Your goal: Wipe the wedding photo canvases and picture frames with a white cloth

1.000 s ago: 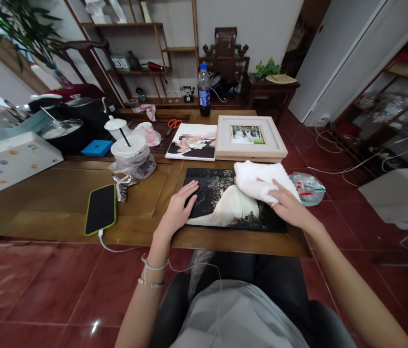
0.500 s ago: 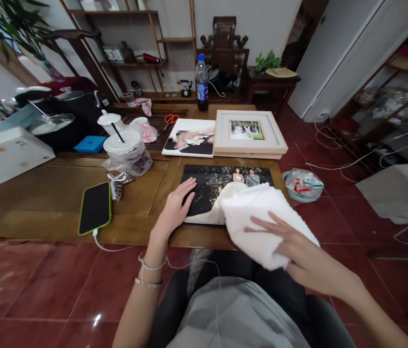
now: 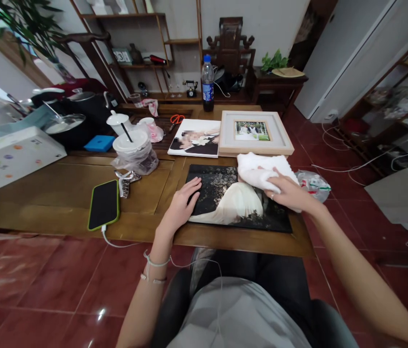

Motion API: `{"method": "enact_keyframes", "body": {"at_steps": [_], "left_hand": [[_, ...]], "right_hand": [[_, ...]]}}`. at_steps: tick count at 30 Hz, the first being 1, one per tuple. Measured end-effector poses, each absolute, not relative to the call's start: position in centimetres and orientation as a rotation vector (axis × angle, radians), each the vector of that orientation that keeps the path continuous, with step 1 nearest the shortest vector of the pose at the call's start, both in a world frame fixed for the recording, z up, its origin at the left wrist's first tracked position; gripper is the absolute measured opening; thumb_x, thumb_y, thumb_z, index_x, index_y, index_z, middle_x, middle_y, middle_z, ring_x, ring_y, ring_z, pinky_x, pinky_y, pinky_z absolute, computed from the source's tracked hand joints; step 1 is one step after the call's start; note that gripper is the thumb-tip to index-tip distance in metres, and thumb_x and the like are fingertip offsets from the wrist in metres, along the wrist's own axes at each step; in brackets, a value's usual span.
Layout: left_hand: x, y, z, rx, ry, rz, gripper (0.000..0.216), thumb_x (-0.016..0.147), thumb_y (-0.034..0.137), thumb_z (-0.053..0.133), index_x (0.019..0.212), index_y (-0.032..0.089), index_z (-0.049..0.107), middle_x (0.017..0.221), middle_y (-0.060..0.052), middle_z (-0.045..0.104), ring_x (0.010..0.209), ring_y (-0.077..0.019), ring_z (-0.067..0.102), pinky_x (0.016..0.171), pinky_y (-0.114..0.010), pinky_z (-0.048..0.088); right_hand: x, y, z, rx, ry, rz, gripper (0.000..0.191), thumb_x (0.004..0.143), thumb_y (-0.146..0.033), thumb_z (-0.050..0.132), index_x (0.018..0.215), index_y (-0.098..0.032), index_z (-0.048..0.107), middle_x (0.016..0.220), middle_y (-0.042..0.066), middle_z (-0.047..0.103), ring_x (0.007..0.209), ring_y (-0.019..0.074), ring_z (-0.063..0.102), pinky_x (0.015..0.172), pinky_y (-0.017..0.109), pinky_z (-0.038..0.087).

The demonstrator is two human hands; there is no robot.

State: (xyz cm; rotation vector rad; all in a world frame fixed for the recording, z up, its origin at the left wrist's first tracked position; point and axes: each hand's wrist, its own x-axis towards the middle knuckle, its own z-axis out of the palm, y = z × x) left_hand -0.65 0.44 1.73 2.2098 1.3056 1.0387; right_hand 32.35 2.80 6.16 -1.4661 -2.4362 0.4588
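White cloth [image 3: 258, 166] sits bunched in our right hand [image 3: 286, 192], fingers clenched on it, at the far right corner of the dark wedding print [image 3: 225, 205]. Our left hand [image 3: 183, 206] rests open on its left edge. That print lies flat on the near edge of the table [image 3: 62, 193] (glossy, no smears visible). Wiping looks partway done, we judge.

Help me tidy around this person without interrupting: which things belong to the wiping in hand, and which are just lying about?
In use: white cloth in the right hand; dark photo canvas, with the left hand flat on it.
Lying about: phone, framed photo, second canvas print, soda bottle, scissors, bagged cup, crumpled plastic bag.
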Motion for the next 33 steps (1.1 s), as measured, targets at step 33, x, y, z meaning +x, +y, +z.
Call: {"method": "enact_keyframes", "body": {"at_steps": [33], "left_hand": [[-0.8,0.5,1.6,2.203,1.297,1.029,0.031,0.091,0.022,0.043,0.115,0.013,0.06,0.131,-0.012,0.055,0.128,-0.0212,0.044,0.109,-0.042,0.035]], "right_hand": [[30.3,5.0,5.4,-1.294,-2.514,0.307,0.044,0.069,-0.006,0.041,0.104,-0.019,0.062,0.131,0.008,0.054,0.132,0.0268,0.034,0.111,0.058,0.014]]}}
